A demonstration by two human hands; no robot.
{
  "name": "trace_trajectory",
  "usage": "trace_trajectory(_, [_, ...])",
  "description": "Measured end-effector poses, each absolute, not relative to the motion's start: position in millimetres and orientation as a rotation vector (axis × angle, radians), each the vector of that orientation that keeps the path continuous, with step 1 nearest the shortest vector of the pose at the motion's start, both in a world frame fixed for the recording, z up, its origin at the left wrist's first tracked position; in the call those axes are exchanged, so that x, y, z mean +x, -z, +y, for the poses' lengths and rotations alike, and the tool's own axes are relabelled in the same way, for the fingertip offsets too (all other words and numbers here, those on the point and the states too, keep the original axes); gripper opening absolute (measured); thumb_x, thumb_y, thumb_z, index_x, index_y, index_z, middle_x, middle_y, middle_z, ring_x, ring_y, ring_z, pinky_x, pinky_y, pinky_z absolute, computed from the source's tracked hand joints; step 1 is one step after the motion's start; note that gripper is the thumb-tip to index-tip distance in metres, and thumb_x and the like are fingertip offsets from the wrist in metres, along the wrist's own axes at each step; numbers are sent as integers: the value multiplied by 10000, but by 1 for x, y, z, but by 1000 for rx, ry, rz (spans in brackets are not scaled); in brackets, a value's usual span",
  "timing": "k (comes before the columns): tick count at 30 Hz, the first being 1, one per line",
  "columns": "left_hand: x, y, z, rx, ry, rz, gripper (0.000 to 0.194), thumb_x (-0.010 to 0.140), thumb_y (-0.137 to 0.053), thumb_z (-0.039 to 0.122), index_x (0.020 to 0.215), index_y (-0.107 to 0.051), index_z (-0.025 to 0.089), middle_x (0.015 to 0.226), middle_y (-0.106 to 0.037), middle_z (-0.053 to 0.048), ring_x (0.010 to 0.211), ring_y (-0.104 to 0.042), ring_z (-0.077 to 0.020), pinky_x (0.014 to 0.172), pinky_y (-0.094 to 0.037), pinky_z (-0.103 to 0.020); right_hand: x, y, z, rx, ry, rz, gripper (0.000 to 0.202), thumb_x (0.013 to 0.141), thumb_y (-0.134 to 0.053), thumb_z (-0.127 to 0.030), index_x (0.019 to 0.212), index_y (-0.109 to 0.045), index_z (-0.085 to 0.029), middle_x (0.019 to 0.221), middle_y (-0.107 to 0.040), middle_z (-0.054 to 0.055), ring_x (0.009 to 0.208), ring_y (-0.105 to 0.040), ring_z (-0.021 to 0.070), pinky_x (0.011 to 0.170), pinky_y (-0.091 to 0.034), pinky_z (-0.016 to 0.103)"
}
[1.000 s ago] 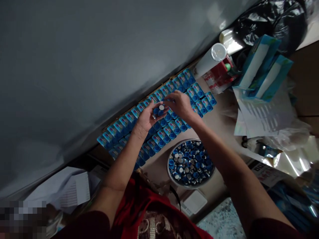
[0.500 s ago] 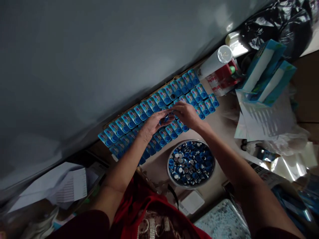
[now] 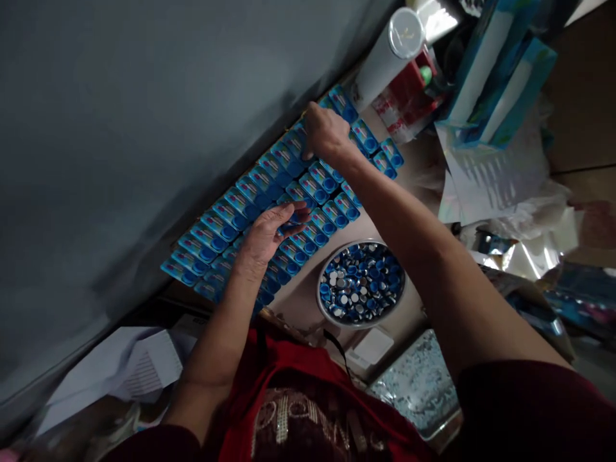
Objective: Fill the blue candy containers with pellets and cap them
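Observation:
Rows of small blue blister-like packs (image 3: 219,224), each with a round blue recess, lie side by side along the wall. My left hand (image 3: 269,234) hovers over the front rows, half cupped, its fingers stretched and apart. Blue shows between thumb and fingers; whether it lies in the palm or behind, I cannot tell. At the back row, my right hand (image 3: 327,131) is closed with fingertips down at the packs; what it pinches, if anything, is hidden. A round metal bowl (image 3: 318,301) in front of the packs holds many small blue and silver caps (image 3: 366,282).
A white cylinder (image 3: 385,58) and a red holder (image 3: 409,90) stand at the packs' far right end. Further right are blue boxes (image 3: 514,90) and paper sheets (image 3: 500,173). A clear-lidded tray (image 3: 418,385) sits nearer me; folded papers (image 3: 120,366) lie left. The grey wall (image 3: 144,96) borders the packs.
My hands were together over the middle rows and have separated. The right hand has reached away to the back row; the left has moved leftward. The view has shifted too.

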State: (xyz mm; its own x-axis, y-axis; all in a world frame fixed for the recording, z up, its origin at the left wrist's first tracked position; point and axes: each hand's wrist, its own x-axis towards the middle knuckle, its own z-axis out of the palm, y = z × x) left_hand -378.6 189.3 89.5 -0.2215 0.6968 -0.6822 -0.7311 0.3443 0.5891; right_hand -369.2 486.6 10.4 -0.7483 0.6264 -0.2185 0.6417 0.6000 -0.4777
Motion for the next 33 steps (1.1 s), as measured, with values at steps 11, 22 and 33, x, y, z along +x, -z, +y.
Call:
trace_trajectory(11, [-206, -93, 169, 502, -1141, 1499, 219, 955, -836, 390, 1077, -853, 209, 1228, -875, -130, 1248, -803, -334, 1177, -620, -513, -101, -100, 327, 1821, 1280, 2752, 248, 1022, -750, -457, 1126, -748, -231, 923, -702, 19, 814, -635, 193, 838, -558, 366])
trace_trajectory(22, [-204, -67, 40, 378, -768, 1872, 638, 868, -905, 361, 1419, -662, 150, 1009, -809, -112, 880, -815, -301, 883, -706, -461, 118, -109, 139, 2937, 1599, 1253, 696, 500, -863, -795, 912, -550, -330, 774, -633, 23, 768, -702, 332, 782, -620, 586])
trace_trajectory(33, [-175, -56, 82, 417, -676, 1898, 767, 922, -756, 290, 1617, -441, 209, 1261, -757, -159, 812, -772, -258, 607, -654, -342, 74, -72, 130, 2342, 2569, 886, 346, 705, -774, -594, 944, -709, -351, 958, -802, 135, 883, -827, 394, 696, -577, 530])
